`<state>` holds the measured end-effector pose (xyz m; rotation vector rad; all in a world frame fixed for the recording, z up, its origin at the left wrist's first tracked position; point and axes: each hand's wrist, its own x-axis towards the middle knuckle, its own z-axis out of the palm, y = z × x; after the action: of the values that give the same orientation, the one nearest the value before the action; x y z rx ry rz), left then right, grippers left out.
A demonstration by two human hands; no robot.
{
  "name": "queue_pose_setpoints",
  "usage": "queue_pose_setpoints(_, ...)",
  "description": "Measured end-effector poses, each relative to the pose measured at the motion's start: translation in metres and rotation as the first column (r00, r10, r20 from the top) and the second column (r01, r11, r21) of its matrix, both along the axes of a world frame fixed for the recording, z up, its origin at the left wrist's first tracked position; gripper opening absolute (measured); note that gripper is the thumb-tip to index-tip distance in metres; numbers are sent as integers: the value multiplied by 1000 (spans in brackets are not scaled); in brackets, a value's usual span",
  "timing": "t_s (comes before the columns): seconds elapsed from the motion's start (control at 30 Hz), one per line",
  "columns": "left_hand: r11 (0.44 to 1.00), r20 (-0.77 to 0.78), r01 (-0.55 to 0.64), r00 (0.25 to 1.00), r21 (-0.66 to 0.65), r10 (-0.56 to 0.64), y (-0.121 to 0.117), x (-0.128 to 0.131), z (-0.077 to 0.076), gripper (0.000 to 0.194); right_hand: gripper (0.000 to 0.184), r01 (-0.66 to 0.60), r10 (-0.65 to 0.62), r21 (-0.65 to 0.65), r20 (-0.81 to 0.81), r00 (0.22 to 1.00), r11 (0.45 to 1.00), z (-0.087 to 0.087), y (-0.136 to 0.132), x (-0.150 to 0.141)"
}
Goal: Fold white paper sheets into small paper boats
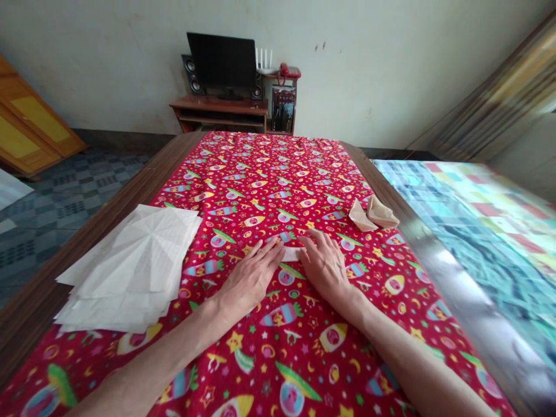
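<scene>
A small strip of folded white paper (292, 254) lies on the red patterned cloth, its middle showing between my hands. My left hand (256, 267) covers the strip's left end, fingers close together and pressed down on it. Over the right end curls my right hand (325, 262), its fingers bent and holding the strip against the cloth. The undersides of both hands and the covered paper ends are hidden. To the left rests a stack of creased white paper sheets (130, 255). Two folded cream paper pieces (381, 212) sit beyond my right hand, near the table's right side.
The red cloth (278, 174) covers most of a dark wooden table (143, 185). A bed with a checked cover (473, 249) stands along the right. By the far wall, a small desk (221, 105) carries a monitor (223, 61), speakers and a red telephone (289, 72).
</scene>
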<state>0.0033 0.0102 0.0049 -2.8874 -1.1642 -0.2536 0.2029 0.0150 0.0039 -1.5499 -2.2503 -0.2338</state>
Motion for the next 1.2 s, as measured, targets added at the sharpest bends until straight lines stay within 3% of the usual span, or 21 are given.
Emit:
queue_pose_setpoints(0.07, 1000, 16, -8, 1000, -4, 8, 0, 0, -4, 62, 39, -173, 172, 12, 69, 983, 985, 0, -9, -2)
queue_pose_setpoints(0.13, 1000, 43, -14, 999, -16, 15, 0, -1, -6, 62, 45, -355, 357, -41, 101, 928, 934, -2, -18, -4)
queue_pose_setpoints(0.2, 999, 69, -1, 998, -43, 4, 0, -2, -6, 63, 47, -392, 400, -93, 91, 912, 915, -4, -24, -5)
queue_pose_setpoints(0.37, 998, 98, 38, 995, -59, -32, -2, -7, 0, 57, 57, -379, 393, -153, 73, 917, 913, -4, -28, -1)
queue_pose_setpoints(0.77, 1000, 69, -27, 997, -1, 27, -7, -17, 4, 42, 41, -297, 311, -184, 50, 949, 937, 1, -29, 10)
queue_pose_setpoints(1.0, 999, 54, -42, 998, 8, 42, -12, -33, 3, 41, 38, -297, 304, -130, 34, 952, 946, 0, -30, 15)
queue_pose_setpoints(1.2, 997, 199, -50, 979, 55, 38, -8, -42, -6, 36, 34, -314, 309, -70, -74, 948, 947, -5, -28, 19)
